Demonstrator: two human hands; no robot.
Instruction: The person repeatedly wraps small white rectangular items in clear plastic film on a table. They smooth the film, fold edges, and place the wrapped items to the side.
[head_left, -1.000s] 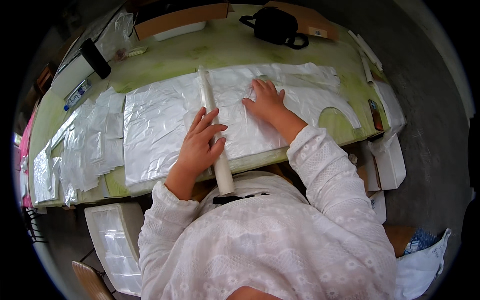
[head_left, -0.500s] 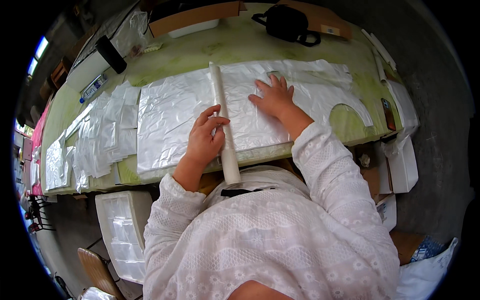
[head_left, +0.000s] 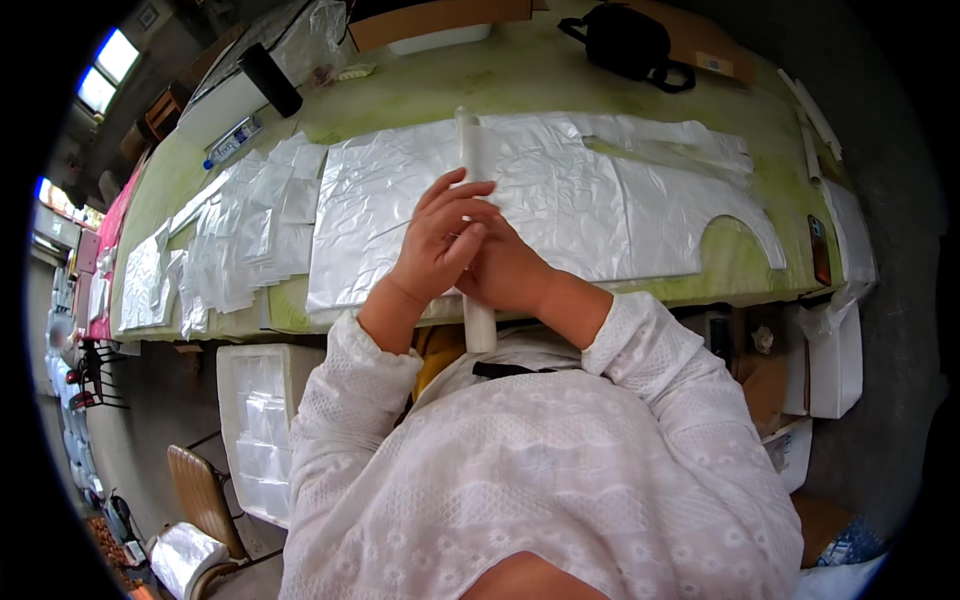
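Green worktable (head_left: 560,75) ran across the upper frame, edges bent by the lens, with a big crinkled clear plastic sheet (head_left: 600,190) spread flat over its middle and an arched notch cut into the sheet's right near edge. White tube (head_left: 470,180) lay across that sheet, running from the sheet's far edge toward the person and past the table's near edge, its lower end sticking out below the hands. Both hands met on the tube's near half, just above the table edge. Left hand (head_left: 435,245) sat on top, fingers curled over the tube and over the other hand; right hand (head_left: 510,270) was tucked under and beside it, touching it, closed around the same stretch. Exact wrap of the right fingers was hidden by the left hand. Tube's far half lay bare, resting on the sheet. Left of the sheet, a pile of smaller plastic pieces (head_left: 240,230) overlapped along the table. Black bag (head_left: 625,40) sat at the far edge, a dark cylinder (head_left: 270,80) and a bottle (head_left: 230,140) at far left. White foam boxes (head_left: 255,420) stood on the floor under the near left edge. White textured sleeves filled the lower frame.
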